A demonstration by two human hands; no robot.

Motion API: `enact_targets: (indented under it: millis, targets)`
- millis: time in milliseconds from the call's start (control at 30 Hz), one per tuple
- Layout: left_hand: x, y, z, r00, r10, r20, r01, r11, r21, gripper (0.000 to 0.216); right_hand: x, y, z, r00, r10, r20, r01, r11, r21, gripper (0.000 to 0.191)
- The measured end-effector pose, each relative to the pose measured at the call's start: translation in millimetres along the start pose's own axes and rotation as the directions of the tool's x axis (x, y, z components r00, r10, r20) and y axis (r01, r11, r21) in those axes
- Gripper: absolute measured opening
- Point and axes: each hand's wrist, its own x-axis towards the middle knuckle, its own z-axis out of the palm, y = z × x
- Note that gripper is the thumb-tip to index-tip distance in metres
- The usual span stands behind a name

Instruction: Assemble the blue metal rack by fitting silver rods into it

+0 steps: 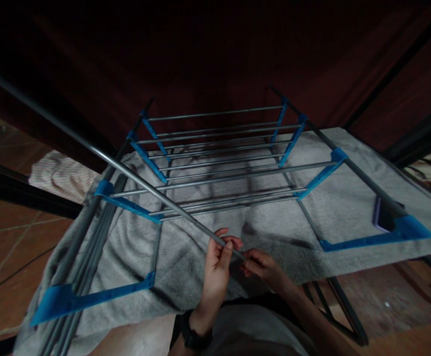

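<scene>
Currently, we judge, the step is handling the rod (178, 208): left hand (218, 253) grasping it, right hand (259, 264) pinching its near end. It slants far left across the rack (222, 179). Next calls for steady two-handed control.

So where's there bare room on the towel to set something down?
Free: towel outside the right pole; also between the right hand and the front right blue bracket. Crowded: left side, loose rods; middle and back, crossed by rack bars; phone by the right pole; front middle, left hand and right hand on a long rod.
</scene>
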Motion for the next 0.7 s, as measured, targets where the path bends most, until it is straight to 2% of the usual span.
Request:
enact_targets:
  millis: [133, 433, 700]
  targets:
    - [0, -2, -3, 0.999, 0.016, 0.027, -0.018, 0.999, 0.052, 0.033, 0, 1, 1, 1.000, -0.015, 0.002, 0.015, 0.999, -0.033, 0.042]
    - [1, 8, -12, 1.000, 0.021, 0.018, -0.022, 0.995, 0.096, 0.035, 3, -1, -10, 0.992, -0.047, -0.114, 0.047, 0.999, 0.000, 0.045]
    - [-3, 8, -24, 0.999, 0.008, 0.033, -0.012, 0.991, 0.130, 0.037, 4, -16, -18, 0.988, -0.050, -0.149, 0.053, 0.999, 0.011, 0.045]
